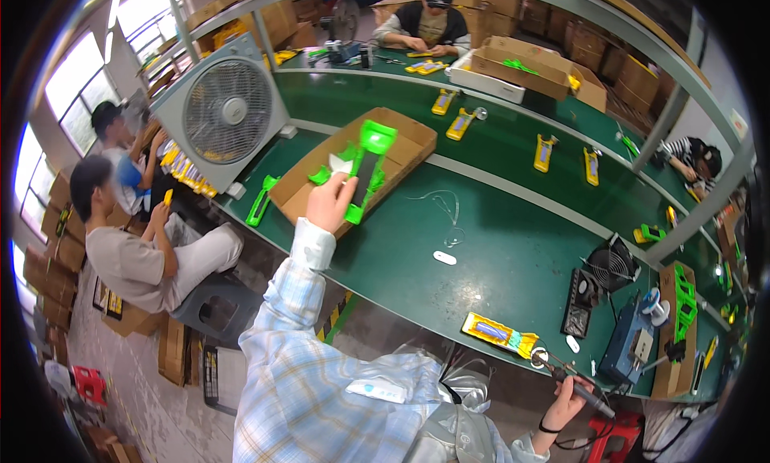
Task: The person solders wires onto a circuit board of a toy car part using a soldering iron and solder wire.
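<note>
1. Between the thumb and fingers of the left hand [326, 206], closed in a pinch, a bright green plastic case [378, 135] with a dark strip down its middle is held above a cardboard box [415, 137].
2. Near the table's front edge, low on the right, the fingers of the right hand [566, 402] are closed around the dark handle of a soldering iron [597, 403].
3. The iron points toward the round metal end of a yellow case [497, 335], which lies face up on the green table [385, 274]; whether they touch is hard to tell.
4. More green pieces [318, 176] lie in the box under the left hand, and another green case [261, 201] rests just left of it.
5. Across the tabletop are a thin clear wire [454, 214], a white oval piece [444, 258], a black tray [576, 304], a small black fan [613, 264] and a blue machine [626, 341].
6. Farther out, yellow cases [543, 155] lie spaced along a green strip, a large grey fan [224, 114] stands at the left, and other people sit working around.
</note>
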`<state>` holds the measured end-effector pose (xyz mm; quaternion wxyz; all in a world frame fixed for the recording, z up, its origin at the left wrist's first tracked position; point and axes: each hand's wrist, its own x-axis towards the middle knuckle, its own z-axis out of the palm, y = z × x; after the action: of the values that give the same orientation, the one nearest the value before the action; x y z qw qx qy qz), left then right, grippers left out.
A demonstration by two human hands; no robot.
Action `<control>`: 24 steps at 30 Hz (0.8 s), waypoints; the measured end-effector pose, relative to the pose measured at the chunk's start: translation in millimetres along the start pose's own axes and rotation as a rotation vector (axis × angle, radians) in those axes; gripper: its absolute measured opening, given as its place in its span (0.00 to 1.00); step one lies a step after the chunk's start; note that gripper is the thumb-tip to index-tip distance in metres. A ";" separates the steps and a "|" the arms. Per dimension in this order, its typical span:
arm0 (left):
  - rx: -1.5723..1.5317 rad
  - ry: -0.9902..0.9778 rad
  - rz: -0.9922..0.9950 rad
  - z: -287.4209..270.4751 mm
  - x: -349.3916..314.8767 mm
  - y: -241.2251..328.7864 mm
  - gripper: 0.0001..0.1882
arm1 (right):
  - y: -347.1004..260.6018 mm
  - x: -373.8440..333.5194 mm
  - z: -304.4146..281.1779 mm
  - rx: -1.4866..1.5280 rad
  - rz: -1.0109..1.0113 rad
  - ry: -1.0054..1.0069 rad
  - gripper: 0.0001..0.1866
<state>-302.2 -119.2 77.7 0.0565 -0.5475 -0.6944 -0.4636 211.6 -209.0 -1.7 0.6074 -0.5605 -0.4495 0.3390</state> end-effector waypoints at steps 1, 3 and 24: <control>-0.049 -0.059 0.029 11.3 -2.3 21.7 0.10 | -2.3 -0.6 1.1 -0.008 0.007 0.000 0.11; -0.167 -0.201 0.071 34.9 -8.0 60.3 0.10 | -6.7 -1.2 4.8 -0.001 -0.007 -0.009 0.10; 0.067 -0.854 0.582 244.8 -90.5 127.6 0.15 | -1.3 -14.7 -7.4 0.096 0.041 0.022 0.10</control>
<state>-57.8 -14.2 -39.1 -0.0879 -0.8564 -0.4887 -0.1414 213.0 -225.4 -2.7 0.6317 -0.5433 -0.4144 0.3662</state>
